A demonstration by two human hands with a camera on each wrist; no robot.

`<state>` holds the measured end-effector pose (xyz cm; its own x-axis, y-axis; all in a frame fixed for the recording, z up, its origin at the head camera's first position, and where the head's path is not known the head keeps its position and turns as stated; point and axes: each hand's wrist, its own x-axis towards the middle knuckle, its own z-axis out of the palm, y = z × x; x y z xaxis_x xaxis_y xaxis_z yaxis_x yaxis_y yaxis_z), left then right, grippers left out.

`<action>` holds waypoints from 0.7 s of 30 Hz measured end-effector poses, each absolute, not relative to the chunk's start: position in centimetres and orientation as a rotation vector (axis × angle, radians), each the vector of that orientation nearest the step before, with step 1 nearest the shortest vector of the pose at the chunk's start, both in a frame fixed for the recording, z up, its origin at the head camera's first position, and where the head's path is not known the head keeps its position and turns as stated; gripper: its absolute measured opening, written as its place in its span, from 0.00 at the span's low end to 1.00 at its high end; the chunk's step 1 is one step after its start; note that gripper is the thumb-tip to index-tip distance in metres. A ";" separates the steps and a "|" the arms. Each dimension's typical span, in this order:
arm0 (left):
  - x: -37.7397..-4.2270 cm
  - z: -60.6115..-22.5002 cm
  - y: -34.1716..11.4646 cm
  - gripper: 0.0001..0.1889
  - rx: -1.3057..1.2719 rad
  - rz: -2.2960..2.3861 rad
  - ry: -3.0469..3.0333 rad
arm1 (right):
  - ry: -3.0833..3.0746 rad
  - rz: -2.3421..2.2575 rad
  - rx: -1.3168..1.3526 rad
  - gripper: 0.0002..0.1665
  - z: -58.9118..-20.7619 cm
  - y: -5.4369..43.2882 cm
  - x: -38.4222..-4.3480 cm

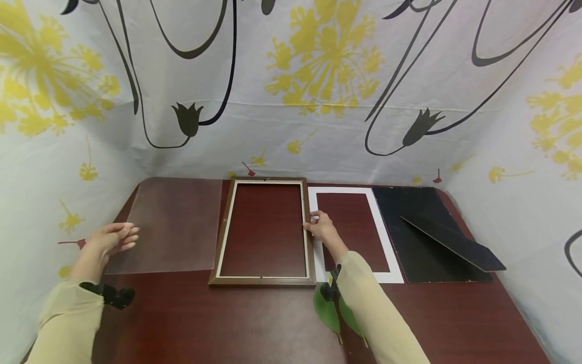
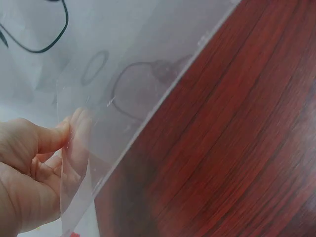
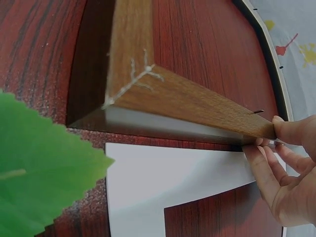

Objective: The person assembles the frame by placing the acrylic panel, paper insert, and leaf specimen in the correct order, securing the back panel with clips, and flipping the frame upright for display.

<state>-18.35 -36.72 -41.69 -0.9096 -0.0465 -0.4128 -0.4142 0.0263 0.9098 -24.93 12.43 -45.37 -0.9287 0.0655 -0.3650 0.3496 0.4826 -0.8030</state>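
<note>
A clear plastic sheet (image 1: 175,227) lies at the left of the table, its left edge between the thumb and fingers of my left hand (image 1: 111,240). Through the sheet (image 2: 123,89), the left wrist view shows the fingertips behind it, with the wood surface beyond. In the middle sits a brown wooden picture frame (image 1: 311,253) with a pale inner edge, its opening showing the tabletop. My right hand (image 1: 324,230) grips the frame's right bar; in the right wrist view the thumb is on top of the bar and the fingers (image 3: 266,173) are at its outer side.
Right of the frame lies a white mat border (image 1: 384,237), and beyond it a black backing board (image 1: 425,268) with its stand flap (image 1: 454,242) raised. Green leaves (image 1: 326,311) lie near my right wrist. A patterned cloth (image 1: 282,136) hangs behind the table (image 1: 218,323).
</note>
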 end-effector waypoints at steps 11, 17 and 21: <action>-19.0 -42.6 -33.0 0.30 -0.453 1.952 2.099 | 2.445 -1.435 0.365 0.29 -45.6 12.4 -25.0; -19.4 -42.6 -31.1 0.29 -0.436 1.930 2.106 | 2.458 -1.435 0.363 0.29 -45.5 12.3 -25.0; -19.5 -42.8 -29.6 0.28 -0.447 1.905 2.113 | 2.453 -1.446 0.366 0.29 -45.6 12.3 -24.9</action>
<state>-19.49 -29.59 -42.81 -0.9186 -0.0527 -0.3917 -0.3950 0.0921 0.9140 -24.89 12.32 -45.59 -0.9317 0.0792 -0.3546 0.3485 0.4701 -0.8109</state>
